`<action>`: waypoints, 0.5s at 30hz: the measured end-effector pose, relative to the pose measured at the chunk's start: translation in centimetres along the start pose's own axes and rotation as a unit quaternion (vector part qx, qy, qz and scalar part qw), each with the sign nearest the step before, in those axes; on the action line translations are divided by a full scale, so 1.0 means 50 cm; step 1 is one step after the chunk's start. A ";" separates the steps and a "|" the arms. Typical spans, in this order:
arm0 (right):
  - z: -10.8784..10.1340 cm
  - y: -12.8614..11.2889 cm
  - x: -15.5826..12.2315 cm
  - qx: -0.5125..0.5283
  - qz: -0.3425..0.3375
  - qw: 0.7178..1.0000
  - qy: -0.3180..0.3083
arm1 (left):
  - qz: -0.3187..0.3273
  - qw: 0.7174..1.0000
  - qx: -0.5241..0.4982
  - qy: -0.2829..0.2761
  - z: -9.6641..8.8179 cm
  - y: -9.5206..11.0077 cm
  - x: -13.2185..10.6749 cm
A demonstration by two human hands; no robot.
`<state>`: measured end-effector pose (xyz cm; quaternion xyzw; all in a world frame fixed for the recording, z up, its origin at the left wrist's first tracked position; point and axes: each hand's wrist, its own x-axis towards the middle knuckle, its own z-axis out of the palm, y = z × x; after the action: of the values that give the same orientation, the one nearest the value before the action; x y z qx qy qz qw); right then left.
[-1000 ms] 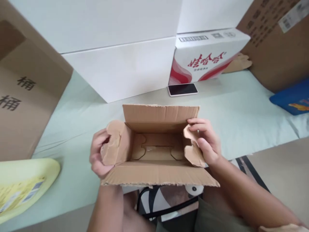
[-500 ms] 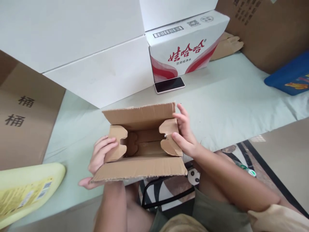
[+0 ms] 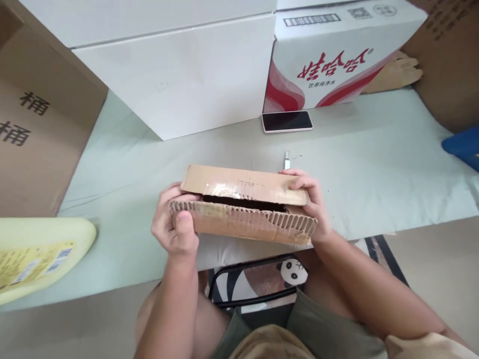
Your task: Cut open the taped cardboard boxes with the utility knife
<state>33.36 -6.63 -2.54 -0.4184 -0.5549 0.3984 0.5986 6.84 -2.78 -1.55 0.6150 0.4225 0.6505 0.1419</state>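
Note:
Between my hands is a small brown cardboard box, its two long flaps folded inward with a dark gap left between them. My left hand grips the left end, thumb on the near flap and fingers around the far side, partly hidden. At the right end, my right hand has its fingers over the far flap; its thumb is hidden behind the box. Just beyond the box a small white-and-metal tool lies on the cloth, its lower part hidden.
A phone lies before a white and red carton. A large white box stands behind. At the left are a brown carton and a yellow container. A blue object sits at the right edge.
The box's long flaps have come inward, covering most of the opening. My left thumb has moved onto the near flap and my right fingers onto the far one. The view has shifted.

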 end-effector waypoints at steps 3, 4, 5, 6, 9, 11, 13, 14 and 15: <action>0.002 -0.001 0.003 0.001 0.013 1.000 0.002 | -0.005 1.000 0.002 0.018 -0.001 -0.006 0.005; 0.003 -0.002 0.003 -0.008 0.010 1.000 0.005 | 0.003 1.000 -0.004 0.028 -0.003 -0.009 0.008; 0.003 -0.002 0.003 -0.016 0.003 1.000 0.005 | 0.010 0.999 -0.010 0.029 -0.004 -0.012 0.011; 0.003 -0.002 0.002 -0.020 -0.002 1.000 0.005 | 0.011 1.000 -0.015 0.019 -0.007 -0.013 0.013; 0.004 0.001 -0.003 0.002 -0.003 1.000 0.000 | -0.043 0.998 -0.002 -0.051 -0.017 -0.007 0.017; 0.004 0.008 -0.007 0.018 0.001 1.000 -0.002 | -0.093 0.993 0.005 -0.075 -0.024 0.000 0.017; 0.001 0.021 -0.010 0.021 -0.001 1.000 0.000 | -0.121 0.990 -0.004 -0.068 -0.032 0.000 0.020; -0.001 0.029 -0.011 0.015 -0.004 1.000 0.009 | -0.129 0.990 -0.009 -0.055 -0.037 -0.004 0.023; -0.003 0.037 -0.011 0.003 -0.003 1.000 0.021 | -0.137 0.990 -0.014 -0.034 -0.043 -0.012 0.027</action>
<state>33.44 -6.55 -4.46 -0.4230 -0.5420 0.3892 0.6130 4.37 -2.27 -0.80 0.5713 0.4885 0.6095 0.2520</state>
